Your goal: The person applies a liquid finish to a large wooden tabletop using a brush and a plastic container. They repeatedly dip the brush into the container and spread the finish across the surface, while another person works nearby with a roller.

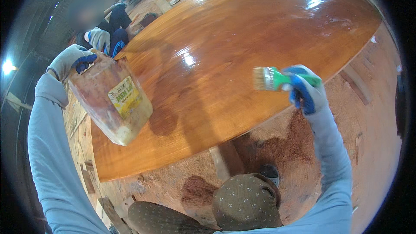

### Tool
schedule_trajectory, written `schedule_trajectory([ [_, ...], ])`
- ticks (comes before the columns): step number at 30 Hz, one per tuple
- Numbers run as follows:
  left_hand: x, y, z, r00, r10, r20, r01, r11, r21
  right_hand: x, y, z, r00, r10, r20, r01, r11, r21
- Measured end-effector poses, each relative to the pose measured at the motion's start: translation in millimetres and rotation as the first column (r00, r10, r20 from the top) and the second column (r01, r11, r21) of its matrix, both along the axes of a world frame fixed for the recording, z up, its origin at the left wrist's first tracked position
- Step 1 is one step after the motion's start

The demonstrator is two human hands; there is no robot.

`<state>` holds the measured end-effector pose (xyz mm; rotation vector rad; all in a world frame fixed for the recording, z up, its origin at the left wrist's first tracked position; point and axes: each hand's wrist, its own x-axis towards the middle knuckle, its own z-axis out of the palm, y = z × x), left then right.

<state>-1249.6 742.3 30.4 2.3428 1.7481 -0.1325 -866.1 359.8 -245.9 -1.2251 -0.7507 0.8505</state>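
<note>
My left hand (pixel 73 62), in a grey glove with blue on the fingers, is closed on the top of a stained plastic jug (pixel 102 89). The jug hangs tilted over the left end of a large glossy wooden slab (pixel 234 60); a yellow and white label is on its side, and pale stuff shows at its bottom. My right hand (pixel 305 87), gloved the same way, grips the green handle of a paintbrush (pixel 271 79) above the slab's near edge. The brush's pale bristles point left and look apart from the wood.
Across the slab at the far left a person (pixel 115 28) crouches, a gloved hand (pixel 99 40) near the jug. Wooden blocks (pixel 225 160) support the slab, and more wood pieces (pixel 113 214) lie at lower left. Reddish dust covers the ground (pixel 372 104). My knees (pixel 245 201) are close to the near edge.
</note>
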Motion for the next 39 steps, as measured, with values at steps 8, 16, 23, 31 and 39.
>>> schedule_trajectory([
  [8, -20, -1, 8, 0.998, 0.057, 0.033, -0.057, 0.998, 0.009, -72, 285, -47, 0.764, 0.598, -0.243, -0.606, 0.794, 0.048],
  [16, -23, -7, 0, 0.992, 0.124, -0.003, -0.124, 0.991, -0.045, -271, 450, -108, 0.553, 0.680, -0.482, -0.678, 0.703, 0.213],
  [23, -10, 5, 4, 0.975, 0.188, -0.120, -0.194, 0.980, -0.046, -373, 542, -156, 0.753, 0.648, 0.112, -0.612, 0.753, -0.243],
  [31, -33, 15, 4, 0.989, 0.139, -0.055, -0.141, 0.990, -0.016, -80, 450, -160, 0.886, 0.454, -0.092, -0.454, 0.891, 0.030],
  [39, -31, 6, 9, 0.978, 0.156, 0.137, -0.148, 0.987, -0.064, 279, 244, -100, 0.996, -0.004, 0.085, 0.044, 0.883, -0.468],
])
